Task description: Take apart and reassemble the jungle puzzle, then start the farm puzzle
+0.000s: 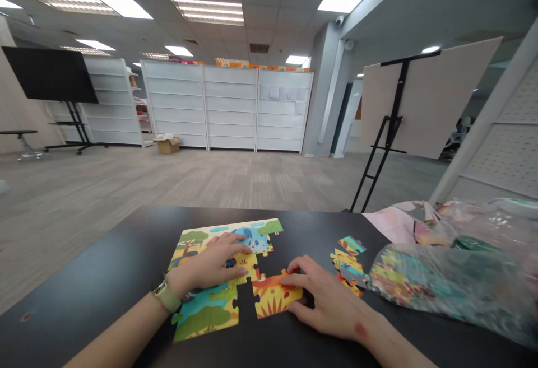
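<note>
Under the flat fingertips of your right hand (325, 298) lies the orange-and-yellow cardboard puzzle piece (271, 299), just right of the colourful half-built jigsaw (205, 315) that your left hand (212, 267) pins, fingers spread. Hold that pin firm; slide the piece left, tabs aligned.

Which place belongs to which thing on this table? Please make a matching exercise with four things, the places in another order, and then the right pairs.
Things
1. left hand
2. right hand
3. loose pieces
4. plastic bag

Places
a. on the right part of the table, with colourful contents
b. in a small heap between a hand and the bag
c. flat on the joined puzzle
d. fingertips on the orange and yellow piece

Pairs: 1-c, 2-d, 3-b, 4-a
</note>
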`<state>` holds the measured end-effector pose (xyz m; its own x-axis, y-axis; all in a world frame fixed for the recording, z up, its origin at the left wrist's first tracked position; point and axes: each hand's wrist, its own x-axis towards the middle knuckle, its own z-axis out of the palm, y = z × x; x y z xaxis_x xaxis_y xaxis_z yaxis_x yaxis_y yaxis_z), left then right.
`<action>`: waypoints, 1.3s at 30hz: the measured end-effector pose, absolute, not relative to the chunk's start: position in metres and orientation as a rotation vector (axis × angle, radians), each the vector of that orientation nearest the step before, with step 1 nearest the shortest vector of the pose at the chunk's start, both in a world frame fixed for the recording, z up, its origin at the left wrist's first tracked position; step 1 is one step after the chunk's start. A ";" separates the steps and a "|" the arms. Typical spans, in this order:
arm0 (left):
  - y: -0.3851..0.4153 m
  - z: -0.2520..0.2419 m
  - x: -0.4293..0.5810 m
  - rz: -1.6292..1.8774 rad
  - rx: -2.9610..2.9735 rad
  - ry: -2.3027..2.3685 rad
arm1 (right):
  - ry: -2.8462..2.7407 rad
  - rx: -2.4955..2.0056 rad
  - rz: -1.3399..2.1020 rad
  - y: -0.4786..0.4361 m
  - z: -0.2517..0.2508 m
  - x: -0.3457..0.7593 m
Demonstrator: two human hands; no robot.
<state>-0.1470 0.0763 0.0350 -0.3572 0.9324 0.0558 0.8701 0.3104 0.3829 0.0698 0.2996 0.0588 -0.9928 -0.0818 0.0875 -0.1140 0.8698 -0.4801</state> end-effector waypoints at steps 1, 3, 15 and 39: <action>0.076 0.035 -0.149 0.534 1.668 2.388 | -2.977 0.164 0.773 0.300 0.059 0.071; 0.074 0.034 -0.153 0.548 1.674 2.372 | -2.976 0.189 0.781 0.302 0.058 0.072; 0.063 0.026 -0.171 0.521 1.717 2.429 | -2.708 0.011 0.830 0.333 0.068 0.087; 0.067 0.018 -0.176 0.556 1.721 2.418 | -3.054 -0.137 0.514 0.362 0.049 0.161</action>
<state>-0.1760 0.0665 0.0176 -0.3449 0.9320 0.1116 0.8871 0.2848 0.3633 0.1606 0.3622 0.0493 -0.9952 0.0940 0.0261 0.0803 0.9410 -0.3286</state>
